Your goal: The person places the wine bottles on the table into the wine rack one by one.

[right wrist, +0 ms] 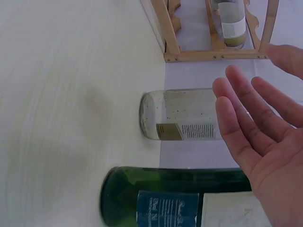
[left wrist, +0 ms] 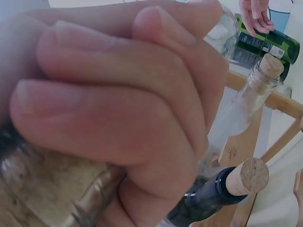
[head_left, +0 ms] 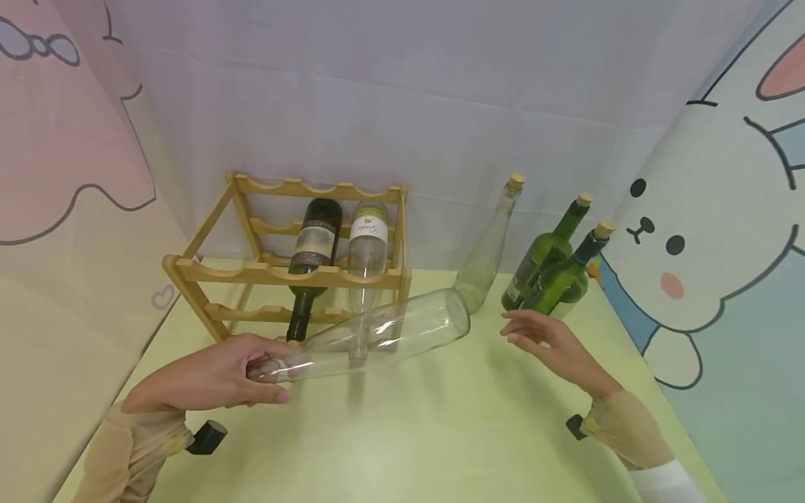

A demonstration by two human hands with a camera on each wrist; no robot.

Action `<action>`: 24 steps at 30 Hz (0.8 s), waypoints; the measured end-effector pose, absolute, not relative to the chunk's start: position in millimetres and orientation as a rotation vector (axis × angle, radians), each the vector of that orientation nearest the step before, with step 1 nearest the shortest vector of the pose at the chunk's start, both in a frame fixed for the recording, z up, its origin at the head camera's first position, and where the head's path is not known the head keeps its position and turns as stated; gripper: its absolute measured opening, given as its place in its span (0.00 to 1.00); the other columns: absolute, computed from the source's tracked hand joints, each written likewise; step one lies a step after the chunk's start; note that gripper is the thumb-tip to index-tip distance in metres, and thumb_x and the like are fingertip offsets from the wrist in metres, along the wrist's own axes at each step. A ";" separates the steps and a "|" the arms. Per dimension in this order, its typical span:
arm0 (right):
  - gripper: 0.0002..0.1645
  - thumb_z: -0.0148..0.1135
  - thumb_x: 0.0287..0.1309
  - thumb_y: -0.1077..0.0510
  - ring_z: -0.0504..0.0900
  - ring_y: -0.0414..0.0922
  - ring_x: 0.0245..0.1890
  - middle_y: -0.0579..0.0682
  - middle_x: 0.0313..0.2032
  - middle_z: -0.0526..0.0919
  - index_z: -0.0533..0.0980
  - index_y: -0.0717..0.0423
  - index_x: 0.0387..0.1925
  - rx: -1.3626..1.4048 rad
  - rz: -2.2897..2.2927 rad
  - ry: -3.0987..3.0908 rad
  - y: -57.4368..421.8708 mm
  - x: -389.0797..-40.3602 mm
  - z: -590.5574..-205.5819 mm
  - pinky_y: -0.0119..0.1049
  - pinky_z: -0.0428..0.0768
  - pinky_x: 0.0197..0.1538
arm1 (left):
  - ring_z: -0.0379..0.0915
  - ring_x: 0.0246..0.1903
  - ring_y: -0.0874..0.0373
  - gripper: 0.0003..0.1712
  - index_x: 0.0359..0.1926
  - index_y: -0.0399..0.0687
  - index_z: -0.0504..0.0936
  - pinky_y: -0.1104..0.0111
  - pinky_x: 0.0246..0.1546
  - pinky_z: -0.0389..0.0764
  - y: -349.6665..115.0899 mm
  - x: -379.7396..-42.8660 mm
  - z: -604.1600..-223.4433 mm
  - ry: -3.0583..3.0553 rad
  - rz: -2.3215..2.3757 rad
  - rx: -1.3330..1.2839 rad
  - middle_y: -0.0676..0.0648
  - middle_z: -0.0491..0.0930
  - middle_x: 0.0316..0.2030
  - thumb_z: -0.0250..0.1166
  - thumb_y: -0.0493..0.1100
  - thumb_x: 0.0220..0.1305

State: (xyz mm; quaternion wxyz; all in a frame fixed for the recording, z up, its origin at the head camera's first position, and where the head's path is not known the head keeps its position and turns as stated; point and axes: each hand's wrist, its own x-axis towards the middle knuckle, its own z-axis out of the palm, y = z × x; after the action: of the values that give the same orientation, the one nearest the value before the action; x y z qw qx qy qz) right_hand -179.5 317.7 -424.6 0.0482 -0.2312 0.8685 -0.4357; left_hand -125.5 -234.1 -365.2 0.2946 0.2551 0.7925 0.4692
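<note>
My left hand (head_left: 220, 374) grips a clear glass bottle (head_left: 428, 321) by its neck. The bottle slants in front of the wooden wine rack (head_left: 210, 272), its base up and to the right. In the left wrist view my fingers (left wrist: 128, 127) curl round the neck, with a cork (left wrist: 52, 189) inside the glass. My right hand (head_left: 556, 346) holds nothing, its fingers loosely bent near the standing bottles. Two corked bottles lie neck-forward in the rack: a dark one (head_left: 317, 237) and a clear one (head_left: 367, 251) with a white label.
A corked clear bottle (head_left: 484, 258) stands right of the rack. Farther right are two green corked bottles (head_left: 534, 262), close together. A pale curtain (head_left: 440, 140) hangs behind the yellowish table (head_left: 402, 447). Printed cartoon cloths (head_left: 723, 244) flank it.
</note>
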 end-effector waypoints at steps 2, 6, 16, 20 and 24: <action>0.24 0.61 0.80 0.60 0.86 0.37 0.53 0.56 0.56 0.87 0.74 0.57 0.72 -0.676 -1.358 2.639 310.7 -184.1 -420.2 0.33 0.84 0.55 | 0.68 0.20 0.64 0.29 0.69 0.38 0.77 0.71 0.19 0.71 -238.9 -125.8 -367.0 2.109 1.256 0.671 0.50 0.78 0.27 0.72 0.46 0.74; 0.23 0.61 0.80 0.58 0.87 0.42 0.55 0.60 0.56 0.87 0.74 0.56 0.71 -0.645 -1.454 2.602 292.1 -195.4 -412.4 0.34 0.84 0.56 | 0.67 0.20 0.65 0.31 0.71 0.35 0.75 0.71 0.18 0.70 -246.8 -125.6 -370.4 2.105 1.266 0.677 0.51 0.77 0.26 0.71 0.44 0.74; 0.22 0.62 0.80 0.58 0.88 0.46 0.52 0.60 0.52 0.88 0.76 0.58 0.70 -0.683 -1.644 2.524 240.2 -230.4 -401.7 0.34 0.83 0.58 | 0.65 0.18 0.68 0.15 0.58 0.48 0.84 0.71 0.16 0.69 -256.4 -123.5 -371.3 2.090 1.293 0.734 0.54 0.76 0.24 0.71 0.44 0.75; 0.23 0.60 0.80 0.59 0.87 0.56 0.55 0.62 0.53 0.87 0.75 0.59 0.71 -0.691 -1.700 2.480 223.4 -239.7 -398.6 0.38 0.84 0.59 | 0.65 0.18 0.69 0.16 0.60 0.51 0.84 0.71 0.16 0.70 -259.1 -121.9 -371.4 2.107 1.284 0.745 0.55 0.75 0.24 0.71 0.45 0.74; 0.24 0.60 0.81 0.58 0.87 0.56 0.53 0.61 0.54 0.88 0.74 0.57 0.72 -0.697 -1.724 2.464 207.3 -247.3 -393.3 0.40 0.84 0.59 | 0.67 0.20 0.69 0.15 0.58 0.51 0.84 0.70 0.18 0.72 -263.0 -118.9 -372.5 2.124 1.284 0.749 0.55 0.76 0.26 0.72 0.45 0.74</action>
State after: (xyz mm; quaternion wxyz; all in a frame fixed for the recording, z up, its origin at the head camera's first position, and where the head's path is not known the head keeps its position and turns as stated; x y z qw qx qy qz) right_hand -247.3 207.3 -393.3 0.0272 -0.2258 0.7979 -0.5582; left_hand -118.9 -263.0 -372.5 0.2712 0.2781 0.7885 0.4769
